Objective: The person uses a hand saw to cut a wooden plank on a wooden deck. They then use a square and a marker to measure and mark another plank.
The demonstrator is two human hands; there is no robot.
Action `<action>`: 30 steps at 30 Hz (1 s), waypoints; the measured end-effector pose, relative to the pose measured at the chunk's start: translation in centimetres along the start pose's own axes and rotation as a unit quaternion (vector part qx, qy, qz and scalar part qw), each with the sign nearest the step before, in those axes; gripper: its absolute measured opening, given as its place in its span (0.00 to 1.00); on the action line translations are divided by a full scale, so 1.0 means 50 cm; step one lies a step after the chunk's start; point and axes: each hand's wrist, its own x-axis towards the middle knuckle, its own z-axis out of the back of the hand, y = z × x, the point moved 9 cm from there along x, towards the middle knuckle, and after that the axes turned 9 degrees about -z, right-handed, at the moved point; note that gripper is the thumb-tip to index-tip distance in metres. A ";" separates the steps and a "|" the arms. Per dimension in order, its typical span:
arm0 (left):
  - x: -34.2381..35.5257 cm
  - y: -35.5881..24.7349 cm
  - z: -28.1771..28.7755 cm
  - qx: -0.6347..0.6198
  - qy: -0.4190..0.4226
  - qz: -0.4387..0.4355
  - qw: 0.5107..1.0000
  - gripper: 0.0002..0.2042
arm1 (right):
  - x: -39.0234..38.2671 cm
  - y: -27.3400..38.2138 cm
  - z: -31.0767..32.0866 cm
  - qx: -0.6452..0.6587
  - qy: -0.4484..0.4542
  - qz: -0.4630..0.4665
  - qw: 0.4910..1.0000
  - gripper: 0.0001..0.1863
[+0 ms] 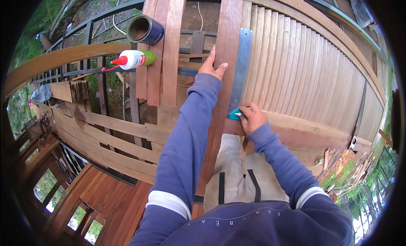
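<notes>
My left hand (pixel 211 68) lies against the left edge of a long reddish wooden board (pixel 231 34), its thumb and index finger spread apart. My right hand (pixel 253 117) is closed around a short pointed pencil (pixel 238 114), at the near end of a square. The square has a steel blade (pixel 240 68) lying lengthwise beside the board and a teal stock (pixel 234 115) close to my right fingertips. Right of the blade, a louvered wooden panel (pixel 296 64) with many pale slats joins the board. Part of the pencil is hidden in my fingers.
On reddish planks (pixel 172 47) at the left stand an open dark can (pixel 146 29) and a white-and-green glue bottle (pixel 134 59) with a red cap. Pale boards (pixel 114 140) and a dark metal frame (pixel 89 32) lie further left. Wood scraps (pixel 338 165) cover the ground at right.
</notes>
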 end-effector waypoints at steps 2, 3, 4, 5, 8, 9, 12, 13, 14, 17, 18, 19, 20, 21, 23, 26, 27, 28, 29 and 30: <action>-0.001 0.001 0.001 0.000 -0.001 -0.002 1.000 0.35 | 0.002 -0.007 -0.009 -0.004 0.030 -0.019 0.999 0.16; -0.002 0.001 0.001 0.000 -0.002 -0.005 1.000 0.35 | 0.001 -0.008 -0.010 0.000 0.032 -0.015 0.999 0.16; 0.006 0.003 0.001 0.000 -0.002 -0.007 1.000 0.35 | 0.009 -0.009 -0.010 0.003 0.034 -0.012 0.999 0.16; 0.014 0.008 0.002 0.005 -0.003 -0.008 1.000 0.35 | 0.016 -0.010 -0.010 0.006 0.036 -0.009 0.999 0.16; 0.012 0.019 0.001 0.011 -0.005 -0.016 1.000 0.36 | 0.011 -0.009 -0.007 0.003 0.040 -0.013 0.999 0.16; 0.008 0.024 -0.002 0.007 -0.005 -0.019 1.000 0.36 | 0.003 -0.008 -0.008 0.000 0.039 -0.012 0.999 0.16; 0.008 0.032 -0.003 0.001 -0.005 -0.037 0.999 0.36 | -0.002 -0.004 -0.007 -0.007 0.033 -0.004 0.999 0.16; 0.014 0.033 -0.004 -0.001 -0.004 -0.043 0.999 0.36 | 0.003 -0.002 -0.006 -0.010 0.033 -0.004 0.999 0.16; 0.020 0.034 -0.004 -0.002 -0.004 -0.041 0.999 0.36 | 0.008 -0.001 -0.006 -0.012 0.033 -0.004 0.999 0.16; 0.022 0.040 -0.003 0.002 -0.008 -0.039 0.999 0.36 | 0.012 -0.003 -0.009 -0.012 0.036 -0.006 0.999 0.16; 0.020 0.044 -0.003 0.005 -0.009 -0.040 0.999 0.36 | 0.011 -0.004 -0.010 -0.014 0.038 -0.006 0.999 0.16; 0.021 0.044 -0.003 0.009 -0.010 -0.042 0.999 0.36 | 0.011 -0.005 -0.011 -0.016 0.038 -0.006 0.999 0.16; 0.021 0.042 -0.005 0.000 -0.006 -0.037 0.999 0.36 | 0.011 -0.005 -0.012 -0.017 0.038 -0.007 0.999 0.16; 0.019 0.037 -0.007 -0.010 -0.001 -0.033 0.999 0.35 | 0.011 -0.006 -0.013 -0.019 0.038 -0.008 0.999 0.16; 0.018 0.029 -0.008 -0.011 0.003 -0.025 1.000 0.35 | 0.012 -0.007 -0.012 -0.025 0.035 -0.009 0.999 0.16; 0.015 0.023 -0.005 0.004 0.000 -0.021 1.000 0.36 | 0.011 -0.007 -0.014 -0.029 0.042 -0.013 0.999 0.16; 0.015 0.026 -0.004 0.004 -0.004 -0.024 1.000 0.36 | 0.011 -0.006 -0.014 -0.026 0.033 -0.004 0.999 0.15; 0.013 0.018 -0.004 0.003 -0.006 -0.026 1.000 0.36 | 0.011 -0.008 -0.016 -0.023 0.025 0.003 0.999 0.15; 0.010 0.011 -0.003 0.010 -0.009 -0.027 1.000 0.36 | 0.010 -0.007 -0.014 -0.020 0.016 0.011 1.000 0.15; 0.007 0.003 -0.002 0.016 -0.013 -0.028 0.999 0.37 | 0.010 -0.009 -0.014 -0.022 0.017 0.010 1.000 0.15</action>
